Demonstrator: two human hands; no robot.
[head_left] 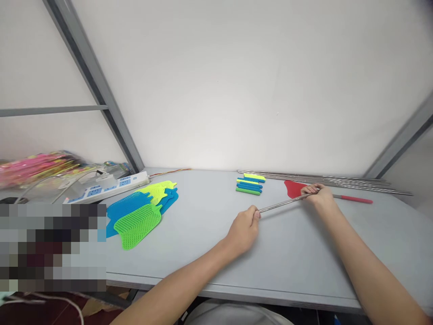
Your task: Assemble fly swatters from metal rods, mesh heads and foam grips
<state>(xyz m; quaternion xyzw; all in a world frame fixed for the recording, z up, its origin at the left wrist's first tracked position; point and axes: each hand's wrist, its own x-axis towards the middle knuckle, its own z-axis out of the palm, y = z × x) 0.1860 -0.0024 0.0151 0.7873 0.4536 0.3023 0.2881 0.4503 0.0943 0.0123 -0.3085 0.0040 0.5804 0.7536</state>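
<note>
A thin metal rod (280, 206) runs between my two hands above the table. My left hand (242, 229) is closed around its nearer, left end. My right hand (318, 197) grips it farther right. Behind my right hand lies a red fly swatter, its head (292, 188) partly covered by my fingers and its red handle (356, 199) pointing right. Short coloured handle sleeves (249, 185) in yellow, blue and green lie in a small stack beyond my left hand. Several fly swatter heads, among them a green one (139, 225) and a blue one (128, 205), overlap on the left.
More metal rods (338, 181) lie along the back right of the grey table (203, 253), by the wall. At the back left sits a white power strip (111, 188) with cables, near pink and yellow packaged goods (37, 169). Blurred blocks cover the lower left.
</note>
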